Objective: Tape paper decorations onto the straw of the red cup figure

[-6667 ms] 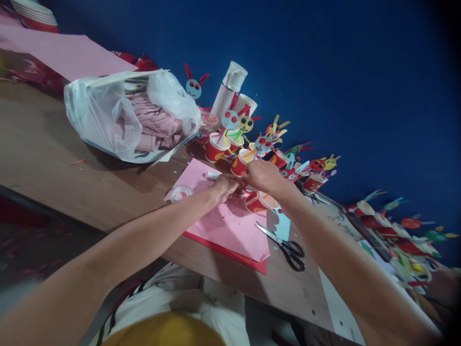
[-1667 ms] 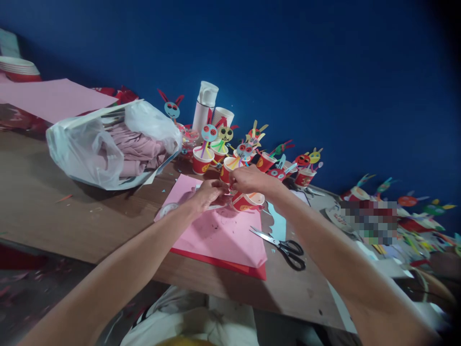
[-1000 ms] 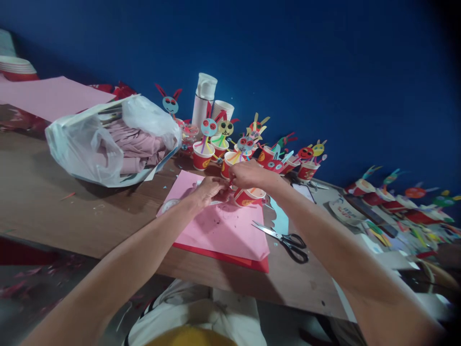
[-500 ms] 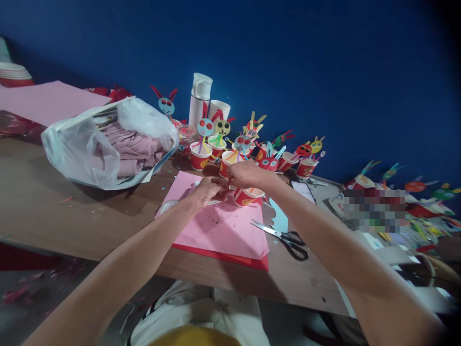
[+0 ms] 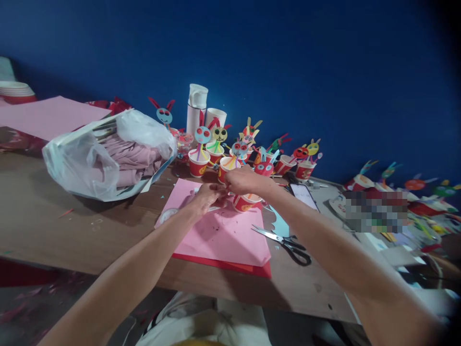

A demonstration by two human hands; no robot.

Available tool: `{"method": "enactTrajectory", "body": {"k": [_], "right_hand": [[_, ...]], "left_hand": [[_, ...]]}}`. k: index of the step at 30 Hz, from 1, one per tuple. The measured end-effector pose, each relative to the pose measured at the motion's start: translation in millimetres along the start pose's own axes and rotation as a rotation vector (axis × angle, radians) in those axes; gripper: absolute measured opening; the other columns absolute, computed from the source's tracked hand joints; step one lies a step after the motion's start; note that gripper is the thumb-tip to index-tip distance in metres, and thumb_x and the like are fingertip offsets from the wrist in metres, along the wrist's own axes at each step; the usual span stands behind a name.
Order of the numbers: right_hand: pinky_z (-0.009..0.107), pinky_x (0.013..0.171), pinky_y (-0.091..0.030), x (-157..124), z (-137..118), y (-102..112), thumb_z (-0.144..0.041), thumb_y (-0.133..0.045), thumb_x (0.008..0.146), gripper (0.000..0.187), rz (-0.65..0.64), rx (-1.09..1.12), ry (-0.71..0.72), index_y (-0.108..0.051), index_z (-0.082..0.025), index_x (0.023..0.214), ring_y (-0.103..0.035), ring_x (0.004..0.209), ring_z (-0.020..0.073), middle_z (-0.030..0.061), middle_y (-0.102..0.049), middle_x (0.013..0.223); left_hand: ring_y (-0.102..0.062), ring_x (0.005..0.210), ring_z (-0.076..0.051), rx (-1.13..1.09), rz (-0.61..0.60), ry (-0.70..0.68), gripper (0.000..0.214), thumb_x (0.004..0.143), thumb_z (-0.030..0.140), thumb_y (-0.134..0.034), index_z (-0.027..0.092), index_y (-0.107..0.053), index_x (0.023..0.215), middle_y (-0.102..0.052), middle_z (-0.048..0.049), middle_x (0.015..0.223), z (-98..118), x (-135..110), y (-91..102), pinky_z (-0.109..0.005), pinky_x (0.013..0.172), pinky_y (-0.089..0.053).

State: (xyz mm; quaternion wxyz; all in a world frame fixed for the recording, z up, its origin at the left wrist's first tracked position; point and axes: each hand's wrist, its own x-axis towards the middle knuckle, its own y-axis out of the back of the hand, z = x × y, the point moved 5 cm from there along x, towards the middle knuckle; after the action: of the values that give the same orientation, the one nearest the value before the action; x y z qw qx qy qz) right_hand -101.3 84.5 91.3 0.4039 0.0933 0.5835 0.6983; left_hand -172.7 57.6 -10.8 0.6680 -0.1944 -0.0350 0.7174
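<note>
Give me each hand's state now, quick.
Left hand: fingers bent; whether closed on anything cannot be told.
Right hand: curled closed; anything it may hold is hidden.

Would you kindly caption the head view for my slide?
Left hand and right hand close together over pink paper, scissors nearby, decorated cups behind.

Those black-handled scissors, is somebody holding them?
No, the black-handled scissors lie on the wooden table, tips over the pink paper, apart from the left hand and right hand.
</note>
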Motion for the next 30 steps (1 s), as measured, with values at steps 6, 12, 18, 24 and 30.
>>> {"method": "enactTrajectory", "body": {"k": [6,12,18,24,30], "right_hand": [[0.031,0.07,-0.04,0.8,-1.5,1.0,-0.022,-0.051,0.078,0.022,0.013,0.005,0.01,-0.066,-0.015,0.093,-0.062,0.086,0.0253,0.0128,-0.068,0.092],[0.033,0.071,-0.042,0.7,-2.8,1.6,-0.018,-0.054,0.075,0.02,0.035,0.002,0.017,-0.067,-0.013,0.088,-0.063,0.086,0.0274,0.0134,-0.069,0.087],[0.028,0.065,-0.041,-3.1,-4.1,3.7,-0.014,-0.054,0.073,0.018,0.061,0.016,0.043,-0.066,-0.014,0.087,-0.063,0.081,0.0242,0.0113,-0.068,0.088],[0.028,0.065,-0.042,-4.5,-4.3,3.7,-0.016,-0.055,0.074,0.017,0.077,0.03,0.049,-0.065,-0.014,0.087,-0.063,0.081,0.0235,0.0108,-0.068,0.088],[0.029,0.065,-0.043,-4.2,-2.6,2.2,-0.017,-0.058,0.073,0.017,0.06,0.037,0.042,-0.066,-0.014,0.088,-0.063,0.081,0.024,0.0112,-0.068,0.09]], "left_hand": [[-0.052,0.039,-0.009,0.062,-0.006,-0.006,0.009,0.068,0.016,-0.07,0.011,-0.062,0.072,-0.059,0.0012,0.049,5.1,-6.1,-3.3,-0.024,0.047,-0.047],[-0.051,0.044,-0.006,0.179,0.012,0.023,0.018,0.084,0.025,-0.06,0.01,-0.06,0.074,-0.058,0.0037,0.057,12.6,-15.5,-5.6,-0.02,0.047,-0.045],[-0.051,0.046,-0.006,0.233,0.029,0.042,0.022,0.087,0.028,-0.055,0.011,-0.058,0.074,-0.055,0.0047,0.057,10.4,-13.7,-4.3,-0.02,0.048,-0.046],[-0.05,0.043,-0.007,0.221,0.036,0.009,0.016,0.083,0.02,-0.058,0.013,-0.059,0.069,-0.056,0.0044,0.053,14.3,-18.1,-5.7,-0.021,0.048,-0.045],[-0.052,0.045,-0.011,0.182,-0.016,-0.061,0.006,0.069,0.017,-0.065,0.012,-0.063,0.067,-0.061,-0.0015,0.053,17.7,-21.9,-8.2,-0.025,0.053,-0.046]]}}
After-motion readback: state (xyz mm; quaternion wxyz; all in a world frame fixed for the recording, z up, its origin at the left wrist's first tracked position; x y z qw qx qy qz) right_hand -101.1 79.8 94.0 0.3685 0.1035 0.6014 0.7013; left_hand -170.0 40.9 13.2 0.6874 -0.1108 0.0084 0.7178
